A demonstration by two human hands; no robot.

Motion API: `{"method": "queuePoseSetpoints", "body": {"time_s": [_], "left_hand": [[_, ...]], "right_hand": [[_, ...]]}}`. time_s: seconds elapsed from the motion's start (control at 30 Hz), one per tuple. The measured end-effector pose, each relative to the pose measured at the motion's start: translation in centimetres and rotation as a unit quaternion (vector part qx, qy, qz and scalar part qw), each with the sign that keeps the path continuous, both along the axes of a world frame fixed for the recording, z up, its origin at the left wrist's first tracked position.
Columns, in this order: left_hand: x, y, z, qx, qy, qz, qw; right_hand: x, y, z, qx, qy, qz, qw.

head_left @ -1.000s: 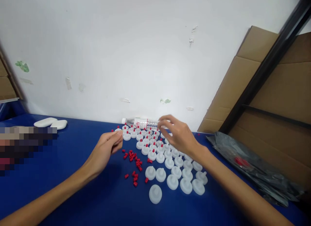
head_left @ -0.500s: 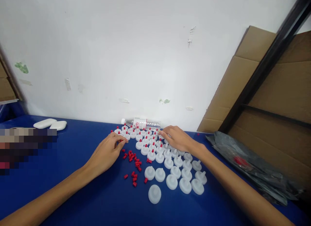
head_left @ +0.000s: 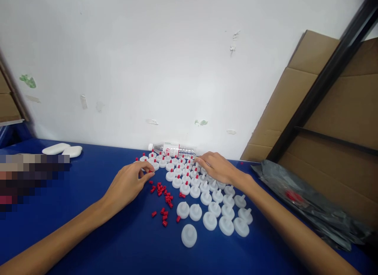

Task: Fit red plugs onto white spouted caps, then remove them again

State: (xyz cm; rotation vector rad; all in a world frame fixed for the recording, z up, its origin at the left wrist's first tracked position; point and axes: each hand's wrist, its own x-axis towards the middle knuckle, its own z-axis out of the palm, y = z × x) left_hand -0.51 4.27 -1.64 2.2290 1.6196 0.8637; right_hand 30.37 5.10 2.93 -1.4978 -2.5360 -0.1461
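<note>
My left hand (head_left: 130, 182) hovers at the left of the group, thumb and index finger pinched on a small red cap (head_left: 150, 171). Below it lies a loose scatter of red caps (head_left: 165, 196) on the blue table. My right hand (head_left: 217, 168) reaches over the back of the white round nozzle lids (head_left: 210, 220), its fingertips at a lid near the bottle; what they grip is hidden. Many lids toward the back left carry a red cap on the nozzle, while those at the front and right have bare nozzles.
A clear plastic bottle (head_left: 174, 149) lies on its side against the wall. Two white rounded objects (head_left: 72, 151) rest at the left, near a pixelated patch. Grey plastic bags (head_left: 307, 204) and cardboard (head_left: 283, 109) stand at the right of the blue table (head_left: 118, 243).
Both hands keep nearly the same places, with slight finger movement. The whole view has shifted a little.
</note>
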Motion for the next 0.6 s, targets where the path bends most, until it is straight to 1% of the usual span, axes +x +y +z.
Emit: {"method": "queuePoseSetpoints", "body": {"time_s": [0.23, 0.37, 0.6], "left_hand": [[-0.15, 0.04, -0.06, 0.001, -0.001, -0.017, 1.000], [-0.17, 0.09, -0.19, 0.006, 0.006, -0.017, 1.000], [-0.15, 0.23, -0.28, -0.008, 0.035, -0.003, 0.999]], "right_hand": [[-0.12, 0.13, -0.14, 0.011, -0.009, 0.014, 1.000], [0.03, 0.30, -0.30, 0.016, -0.010, 0.021, 1.000], [0.62, 0.59, -0.72, 0.017, -0.007, 0.029, 0.999]]}}
